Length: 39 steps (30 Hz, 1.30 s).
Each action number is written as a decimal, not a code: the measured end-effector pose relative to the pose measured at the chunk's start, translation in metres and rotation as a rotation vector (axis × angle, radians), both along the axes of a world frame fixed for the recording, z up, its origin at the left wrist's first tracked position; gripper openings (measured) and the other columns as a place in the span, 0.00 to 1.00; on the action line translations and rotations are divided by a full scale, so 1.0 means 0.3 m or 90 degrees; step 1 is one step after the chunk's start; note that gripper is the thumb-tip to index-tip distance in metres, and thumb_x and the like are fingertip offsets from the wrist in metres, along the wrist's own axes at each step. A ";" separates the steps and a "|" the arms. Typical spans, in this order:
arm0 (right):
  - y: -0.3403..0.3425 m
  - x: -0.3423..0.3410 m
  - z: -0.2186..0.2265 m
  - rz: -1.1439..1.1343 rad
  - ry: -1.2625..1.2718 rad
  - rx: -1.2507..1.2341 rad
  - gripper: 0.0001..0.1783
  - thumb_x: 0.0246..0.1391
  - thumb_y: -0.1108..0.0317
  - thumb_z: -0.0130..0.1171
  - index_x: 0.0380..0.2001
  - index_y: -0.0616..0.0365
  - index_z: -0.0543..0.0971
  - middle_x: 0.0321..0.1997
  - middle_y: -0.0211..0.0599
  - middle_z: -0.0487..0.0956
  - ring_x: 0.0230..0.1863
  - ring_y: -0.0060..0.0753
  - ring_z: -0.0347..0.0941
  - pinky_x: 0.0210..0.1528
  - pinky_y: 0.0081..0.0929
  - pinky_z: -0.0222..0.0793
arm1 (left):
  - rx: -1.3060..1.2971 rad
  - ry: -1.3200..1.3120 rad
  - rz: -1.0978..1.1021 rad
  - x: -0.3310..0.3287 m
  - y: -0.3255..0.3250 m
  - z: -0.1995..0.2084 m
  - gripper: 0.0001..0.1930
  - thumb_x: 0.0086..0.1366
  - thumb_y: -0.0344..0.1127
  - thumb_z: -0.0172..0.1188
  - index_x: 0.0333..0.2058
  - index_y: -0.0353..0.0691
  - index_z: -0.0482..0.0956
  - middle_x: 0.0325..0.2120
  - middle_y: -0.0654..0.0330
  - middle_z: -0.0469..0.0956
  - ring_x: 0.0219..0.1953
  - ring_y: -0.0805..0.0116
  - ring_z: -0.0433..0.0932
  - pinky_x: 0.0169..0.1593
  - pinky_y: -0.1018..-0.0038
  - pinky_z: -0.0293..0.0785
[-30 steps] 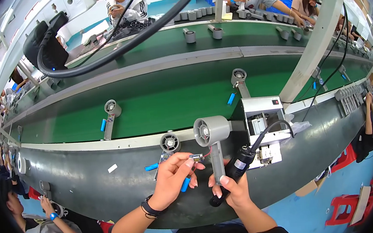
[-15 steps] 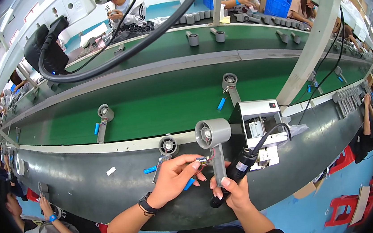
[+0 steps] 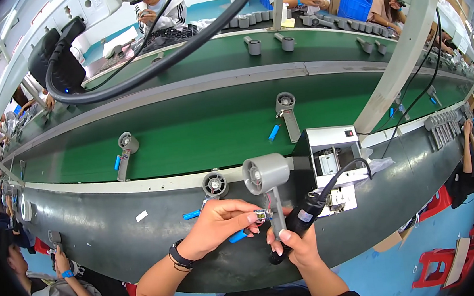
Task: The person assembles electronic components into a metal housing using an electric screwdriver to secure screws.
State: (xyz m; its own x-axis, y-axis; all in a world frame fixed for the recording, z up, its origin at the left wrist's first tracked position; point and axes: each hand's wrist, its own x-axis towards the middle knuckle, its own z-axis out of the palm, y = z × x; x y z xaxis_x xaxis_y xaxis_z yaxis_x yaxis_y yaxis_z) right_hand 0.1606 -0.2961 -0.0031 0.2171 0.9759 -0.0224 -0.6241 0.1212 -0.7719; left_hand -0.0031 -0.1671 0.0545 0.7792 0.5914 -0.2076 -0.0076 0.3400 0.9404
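Note:
My right hand (image 3: 301, 247) grips the handle of a grey handheld fan (image 3: 268, 173) together with a black corded electric screwdriver (image 3: 302, 217). The fan's round head points up, its handle open on the side toward my left hand. Between thumb and fingertips my left hand (image 3: 218, 224) pinches a small circuit board (image 3: 261, 216) beside that handle. Thin wires run from the board toward the fan. A blue battery cell (image 3: 237, 236) shows just under my left fingers. Behind my left hand lies a second grey fan (image 3: 215, 184), partly hidden, with a blue cell (image 3: 191, 214) beside it.
A silver and black machine (image 3: 334, 150) stands right of the fan. Beyond the bench edge, a green conveyor (image 3: 201, 134) carries more fans with blue cells. A thick black cable (image 3: 145, 80) crosses above. Co-workers sit across the belts and at both sides.
My left hand has brought the circuit board slightly lower and closer to the fan handle. The fan has tilted and shifted a little left. Fans on the near conveyor have moved left.

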 end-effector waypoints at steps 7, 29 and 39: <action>-0.003 -0.018 0.018 0.063 -0.032 -0.031 0.36 0.52 0.63 0.64 0.59 0.73 0.65 0.28 0.52 0.78 0.17 0.27 0.70 0.25 0.23 0.69 | -0.050 -0.078 0.127 0.017 -0.035 -0.012 0.06 0.68 0.26 0.59 0.40 0.30 0.79 0.33 0.54 0.82 0.32 0.70 0.81 0.38 0.72 0.80; 0.007 -0.015 0.025 0.064 -0.069 -0.036 0.35 0.51 0.63 0.65 0.57 0.76 0.66 0.27 0.49 0.78 0.17 0.25 0.69 0.26 0.23 0.69 | 0.004 -0.018 0.109 0.015 -0.024 -0.004 0.07 0.69 0.29 0.57 0.43 0.31 0.76 0.36 0.57 0.80 0.36 0.72 0.81 0.42 0.73 0.80; 0.006 -0.015 0.010 0.159 0.088 -0.029 0.31 0.51 0.58 0.64 0.49 0.73 0.68 0.28 0.48 0.78 0.16 0.25 0.68 0.23 0.22 0.67 | -0.045 -0.067 0.016 0.028 -0.013 -0.023 0.12 0.71 0.33 0.56 0.47 0.31 0.77 0.34 0.61 0.78 0.30 0.76 0.75 0.34 0.76 0.76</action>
State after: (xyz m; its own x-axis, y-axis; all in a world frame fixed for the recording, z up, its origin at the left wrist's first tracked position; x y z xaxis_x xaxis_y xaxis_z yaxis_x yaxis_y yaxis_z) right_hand 0.1561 -0.2944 -0.0002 -0.0376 0.9961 -0.0804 -0.7302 -0.0823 -0.6782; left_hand 0.0053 -0.1709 0.0476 0.7839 0.5978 -0.1679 -0.1142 0.4045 0.9074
